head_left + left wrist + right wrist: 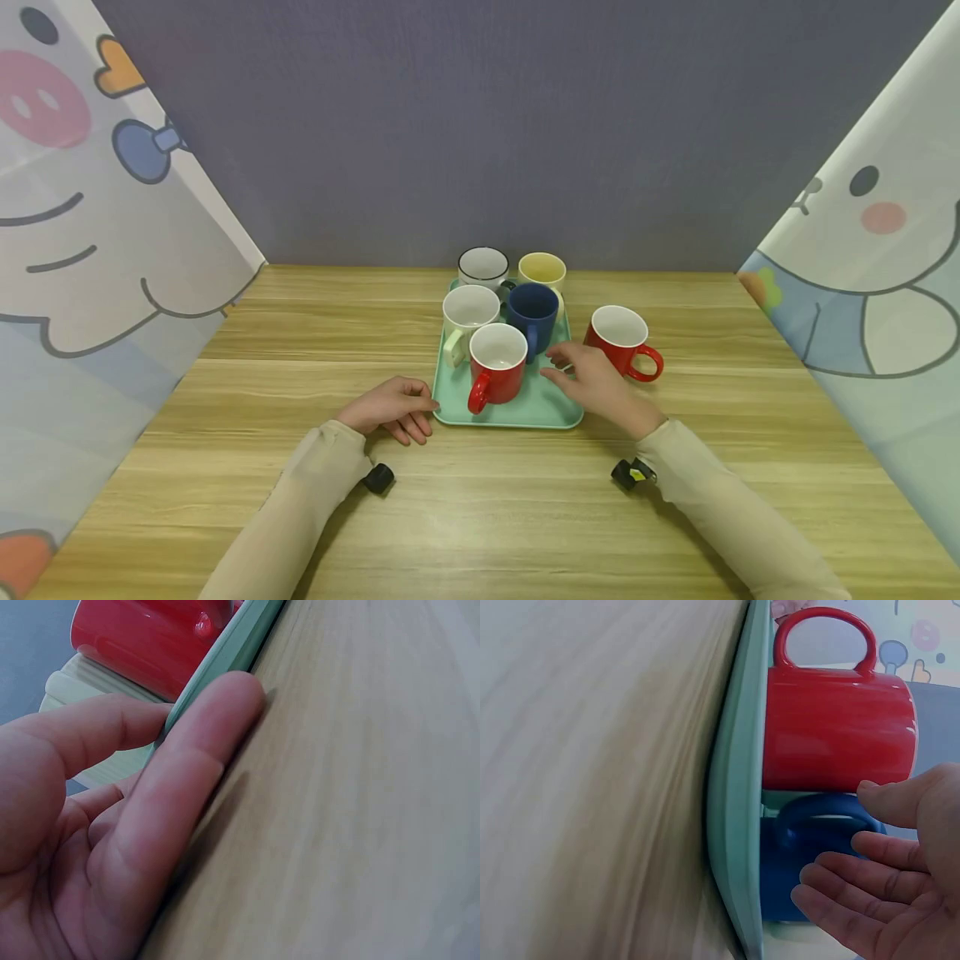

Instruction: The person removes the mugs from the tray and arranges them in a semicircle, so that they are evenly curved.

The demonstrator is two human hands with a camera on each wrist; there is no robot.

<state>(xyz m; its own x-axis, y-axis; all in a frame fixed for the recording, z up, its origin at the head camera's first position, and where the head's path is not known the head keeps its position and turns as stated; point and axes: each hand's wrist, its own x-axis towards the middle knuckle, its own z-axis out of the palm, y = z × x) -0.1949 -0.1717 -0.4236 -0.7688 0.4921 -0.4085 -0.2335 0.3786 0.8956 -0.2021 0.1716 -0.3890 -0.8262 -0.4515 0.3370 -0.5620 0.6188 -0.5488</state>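
A mint-green tray (pixel 551 410) carries several mugs. My left hand (pixel 392 407) is at the tray's near left corner, its fingers loosely bent and a fingertip right at the rim. Nearest to it stands a red mug (pixel 507 382) with a white inside, handle towards me. Over the tray's right side is my right hand (pixel 596 383), fingers spread and holding nothing. In the right wrist view its fingertips overlap the dark blue mug (pixel 776 862), beside the red one. Right of the tray, a second red mug (pixel 617 343) sits on the table.
A cream mug (pixel 467 310), a white mug with a black rim (pixel 480 268) and a yellow mug (pixel 542 271) fill the tray's back. Behind the wooden table (pixel 480 517) rises a grey wall (pixel 480 133). Cartoon-printed panels (pixel 877 217) flank both sides.
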